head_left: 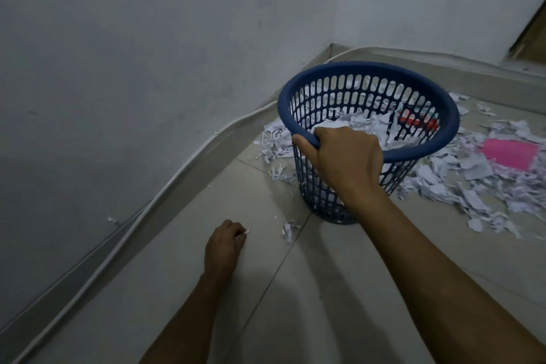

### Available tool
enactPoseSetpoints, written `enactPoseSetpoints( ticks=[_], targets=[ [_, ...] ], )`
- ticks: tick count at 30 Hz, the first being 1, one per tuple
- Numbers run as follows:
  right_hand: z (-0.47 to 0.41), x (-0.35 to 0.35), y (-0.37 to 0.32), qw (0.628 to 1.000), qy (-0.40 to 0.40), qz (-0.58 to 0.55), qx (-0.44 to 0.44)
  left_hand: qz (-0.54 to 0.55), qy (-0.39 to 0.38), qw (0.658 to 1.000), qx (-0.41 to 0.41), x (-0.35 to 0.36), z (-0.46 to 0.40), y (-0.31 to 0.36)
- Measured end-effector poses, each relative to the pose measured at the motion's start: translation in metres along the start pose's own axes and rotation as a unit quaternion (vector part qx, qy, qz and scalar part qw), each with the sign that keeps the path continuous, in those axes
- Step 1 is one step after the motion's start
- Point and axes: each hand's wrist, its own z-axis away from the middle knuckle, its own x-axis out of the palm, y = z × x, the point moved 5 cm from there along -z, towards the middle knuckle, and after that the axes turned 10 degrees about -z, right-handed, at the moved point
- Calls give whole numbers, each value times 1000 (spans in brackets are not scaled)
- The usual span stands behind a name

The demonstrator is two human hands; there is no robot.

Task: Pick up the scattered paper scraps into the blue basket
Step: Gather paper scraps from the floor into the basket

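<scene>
The blue basket (437,103) with slotted walls stands tilted toward me on the tiled floor, partly filled with white paper scraps (366,124) and something red. My right hand (345,159) grips its near rim, thumb outside and fingers curled over the edge. My left hand (226,245) is low on the floor to the left, fingers curled, pinching a small white scrap at its fingertips. A twisted scrap (288,230) lies just right of it. Many scattered scraps (461,186) cover the floor right of and behind the basket.
A pink sheet (509,154) lies among the scraps at right. A white cable (165,183) runs along the grey wall's base at left. More scraps (274,142) lie left of the basket. A brown board (531,35) leans at the far right.
</scene>
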Motion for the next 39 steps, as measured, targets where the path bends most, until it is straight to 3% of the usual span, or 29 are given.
enactPoseSetpoints(
  ticks=[6, 11, 17, 22, 27, 29, 34, 39],
  targets=[
    [0, -1, 2, 1000, 10, 8, 4, 59, -10, 998, -38, 3, -4, -4],
    [0, -1, 2, 1000, 3, 7, 3, 143, -25, 989, -16, 6, -7, 20],
    [1, -1, 1, 1000, 6, 11, 0, 189, -101, 976, 24, 15, -16, 64],
    [1, -1, 3, 1000, 12, 15, -1, 162, -162, 972, 59, 33, -15, 87],
    [-1, -1, 8, 1000, 18, 20, 1, 13, -167, 979, 118, 41, -16, 101],
    [-2, -1, 7, 1000, 17, 22, -1, 2, -151, 981, 123, 41, -18, 103],
    [-2, 1, 5, 1000, -1, 29, 1, 81, -104, 989, 72, 44, -19, 94],
    [-2, 1, 5, 1000, -5, 25, 6, 187, -116, 975, 30, 42, -23, 85]
  ],
)
